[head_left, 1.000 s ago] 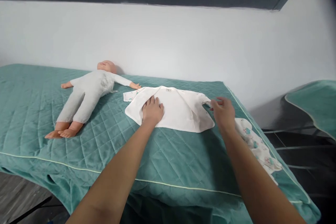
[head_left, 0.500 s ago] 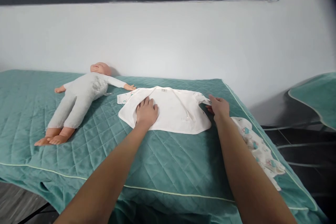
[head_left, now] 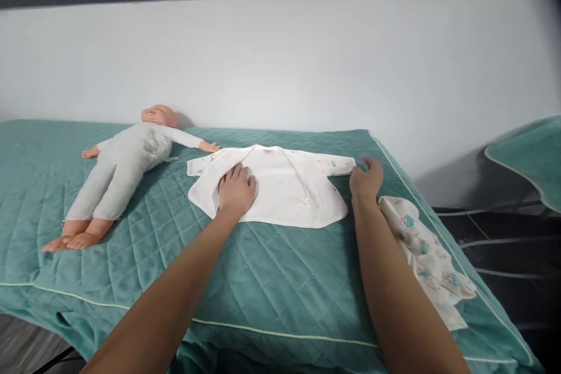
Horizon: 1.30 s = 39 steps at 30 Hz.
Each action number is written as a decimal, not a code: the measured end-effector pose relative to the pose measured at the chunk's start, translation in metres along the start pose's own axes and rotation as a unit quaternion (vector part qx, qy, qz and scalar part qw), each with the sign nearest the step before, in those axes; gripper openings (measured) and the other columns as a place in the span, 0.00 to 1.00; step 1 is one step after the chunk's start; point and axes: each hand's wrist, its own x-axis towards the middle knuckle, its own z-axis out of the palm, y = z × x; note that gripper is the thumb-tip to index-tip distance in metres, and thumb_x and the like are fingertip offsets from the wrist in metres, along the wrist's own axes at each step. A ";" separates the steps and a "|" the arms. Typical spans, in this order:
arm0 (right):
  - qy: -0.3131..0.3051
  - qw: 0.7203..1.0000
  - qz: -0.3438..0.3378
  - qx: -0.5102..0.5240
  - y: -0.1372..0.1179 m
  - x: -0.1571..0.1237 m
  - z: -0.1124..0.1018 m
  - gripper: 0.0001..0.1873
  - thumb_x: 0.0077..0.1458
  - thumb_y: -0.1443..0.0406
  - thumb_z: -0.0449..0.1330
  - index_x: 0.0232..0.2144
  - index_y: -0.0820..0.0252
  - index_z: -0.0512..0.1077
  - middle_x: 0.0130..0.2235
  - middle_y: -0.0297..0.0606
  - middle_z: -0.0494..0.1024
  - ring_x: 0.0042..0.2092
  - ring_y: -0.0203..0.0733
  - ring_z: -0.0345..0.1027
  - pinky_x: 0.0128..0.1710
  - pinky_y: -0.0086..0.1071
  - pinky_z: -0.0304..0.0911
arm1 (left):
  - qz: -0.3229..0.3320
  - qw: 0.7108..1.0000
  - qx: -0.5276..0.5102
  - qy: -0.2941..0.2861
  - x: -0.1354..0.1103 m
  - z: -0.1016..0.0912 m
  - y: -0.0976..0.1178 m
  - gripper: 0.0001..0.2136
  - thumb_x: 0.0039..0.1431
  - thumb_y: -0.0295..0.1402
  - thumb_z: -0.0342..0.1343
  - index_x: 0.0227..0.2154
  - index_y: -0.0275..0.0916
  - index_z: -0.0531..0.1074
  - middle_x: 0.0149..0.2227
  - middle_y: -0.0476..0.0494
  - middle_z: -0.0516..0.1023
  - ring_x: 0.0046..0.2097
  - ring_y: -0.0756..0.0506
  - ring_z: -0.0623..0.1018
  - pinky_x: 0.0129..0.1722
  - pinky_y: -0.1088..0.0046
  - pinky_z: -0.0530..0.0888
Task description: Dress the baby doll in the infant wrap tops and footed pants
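Observation:
A white baby shirt [head_left: 276, 193] lies spread open on the quilted green cover, its inside facing up and both printed sleeves stretched out sideways. My left hand [head_left: 237, 190] rests flat on the shirt's left half, fingers outstretched, pressing the fabric down. At the end of the right sleeve, my right hand [head_left: 367, 180] is closed with curled fingers on the cuff; the fingertips are partly hidden. To the left, a baby doll [head_left: 127, 155] in a pale body lies on its back, one hand close to the left cuff.
Crumpled printed baby clothing [head_left: 427, 257] lies by the right edge, partly behind my right forearm. The green quilted cover [head_left: 280, 280] drapes over the front edge. A white wall [head_left: 280, 64] stands behind, and a green-covered seat [head_left: 530, 158] is at the far right.
The right sleeve, bunched before, now lies straight and extended. My right hand has shifted to its cuff end. My left hand stays on the shirt; the view has moved slightly.

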 end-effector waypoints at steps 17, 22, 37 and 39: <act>-0.228 0.920 -0.221 -0.227 -0.041 -0.056 -0.006 0.26 0.66 0.58 0.52 0.59 0.69 0.71 0.63 0.57 0.69 0.65 0.58 0.62 0.66 0.52 0.57 | -0.009 0.999 -0.043 0.010 0.000 -0.004 0.002 0.25 0.69 0.38 0.43 0.65 0.38 0.63 0.71 0.38 0.59 0.71 0.38 0.61 0.69 0.54 0.63; -0.202 0.910 -0.342 -0.122 -0.066 -0.079 -0.004 0.23 0.65 0.63 0.52 0.57 0.68 0.72 0.60 0.52 0.73 0.63 0.52 0.65 0.65 0.47 0.59 | 0.008 0.998 -0.062 0.018 0.001 -0.004 0.002 0.31 0.67 0.34 0.46 0.71 0.33 0.52 0.75 0.32 0.42 0.75 0.35 0.51 0.71 0.56 0.60; -0.294 0.893 -0.219 -0.262 -0.124 -0.159 0.059 0.37 0.67 0.54 0.47 0.65 0.82 0.58 0.69 0.68 0.55 0.71 0.67 0.48 0.68 0.54 0.47 | 0.002 0.998 -0.065 -0.004 0.036 0.012 0.011 0.29 0.70 0.35 0.39 0.67 0.20 0.57 0.69 0.23 0.59 0.72 0.36 0.58 0.72 0.58 0.56; -0.278 0.909 -0.173 -0.258 -0.128 -0.154 0.069 0.39 0.66 0.53 0.47 0.65 0.84 0.57 0.68 0.70 0.57 0.69 0.67 0.51 0.68 0.54 0.47 | -0.041 0.996 -0.074 0.001 0.040 0.012 0.013 0.30 0.69 0.37 0.39 0.68 0.21 0.55 0.69 0.22 0.60 0.71 0.34 0.60 0.70 0.55 0.58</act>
